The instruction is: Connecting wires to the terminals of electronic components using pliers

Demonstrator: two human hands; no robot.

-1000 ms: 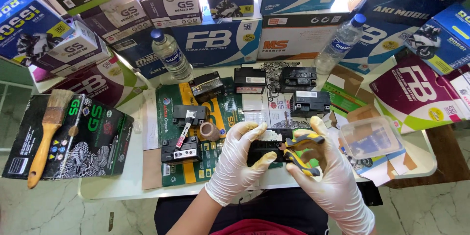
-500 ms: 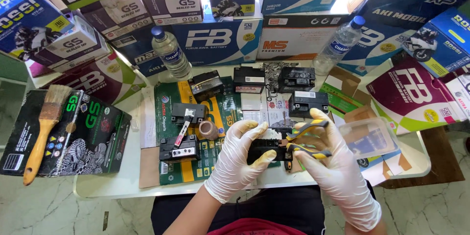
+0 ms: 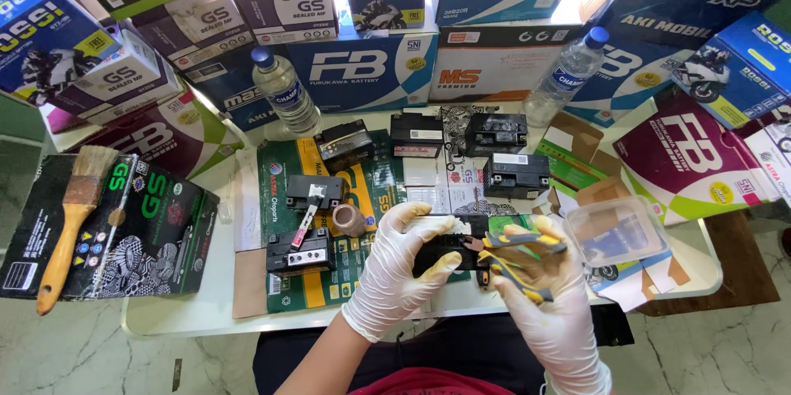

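Note:
My left hand (image 3: 405, 267), in a white glove, grips a small black battery (image 3: 441, 251) near the table's front edge. My right hand (image 3: 540, 300), also gloved, holds yellow-and-black pliers (image 3: 515, 251) whose jaws point at the battery's right end. Both hands partly hide the battery. Several other small black batteries lie on the table: two at the left (image 3: 301, 251), others farther back (image 3: 515, 172). A roll of brown tape (image 3: 348, 219) sits just left of my left hand.
Flattened green cardboard (image 3: 329, 280) covers the white table (image 3: 177, 317). A clear plastic tub (image 3: 616, 232) stands at the right. Two water bottles (image 3: 284, 92) stand at the back among many battery boxes. A paintbrush (image 3: 70, 222) lies on a black box at the left.
My hands moved slightly away from me over the table. The pliers swung from beside the battery to its right end, and my left hand closed tighter around the battery.

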